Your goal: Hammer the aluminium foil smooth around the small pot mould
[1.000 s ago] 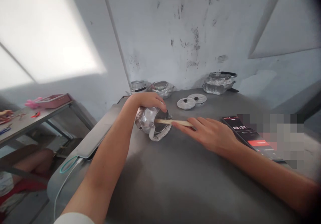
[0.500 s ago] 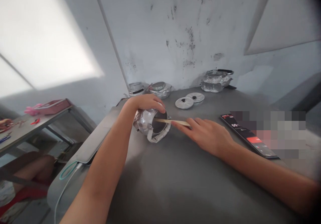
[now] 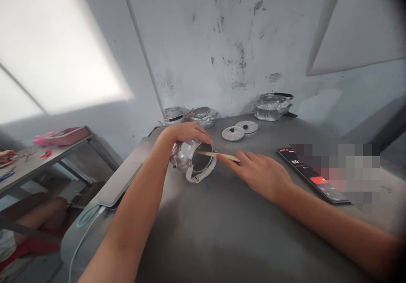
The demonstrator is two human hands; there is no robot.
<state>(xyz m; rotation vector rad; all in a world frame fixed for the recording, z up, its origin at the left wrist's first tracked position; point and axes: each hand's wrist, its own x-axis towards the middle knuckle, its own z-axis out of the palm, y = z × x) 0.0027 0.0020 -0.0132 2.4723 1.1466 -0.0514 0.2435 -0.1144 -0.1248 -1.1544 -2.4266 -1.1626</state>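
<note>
Over at the grey counter, clasping a silver kettle near the middle, tipped on its side with mouth facing right, beneath the left hand, with fingers curled over the top! And in the right hand, gripping a pale stick, tucked partway inside the kettle's mouth!

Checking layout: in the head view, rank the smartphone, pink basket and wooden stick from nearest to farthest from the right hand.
1. Wooden stick: held in the right hand.
2. Smartphone: just right of it.
3. Pink basket: far left of the view.
</note>
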